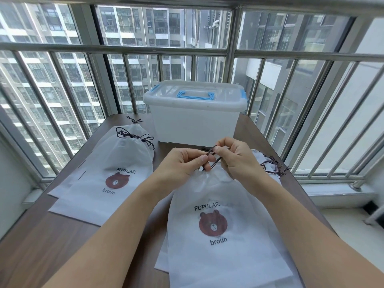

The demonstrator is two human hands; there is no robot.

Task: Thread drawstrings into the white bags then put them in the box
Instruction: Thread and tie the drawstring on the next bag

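**Printed words on the white bags**

Two bags carry print that can be read. The near white bag (pixel 224 229), lying in front on the desk (pixel 41 246), has "POPULAR" in dark capitals above a brown bear face, and below the face the word "broun" in grey lower-case letters. A fainter second print shows through just behind the first, too blurred to read on its own. The top bag of the left stack (pixel 116 179) bears the same pair: "POPULAR" arched over the bear face, "broun" beneath it. The box (pixel 193 119) at the back shows no readable label.
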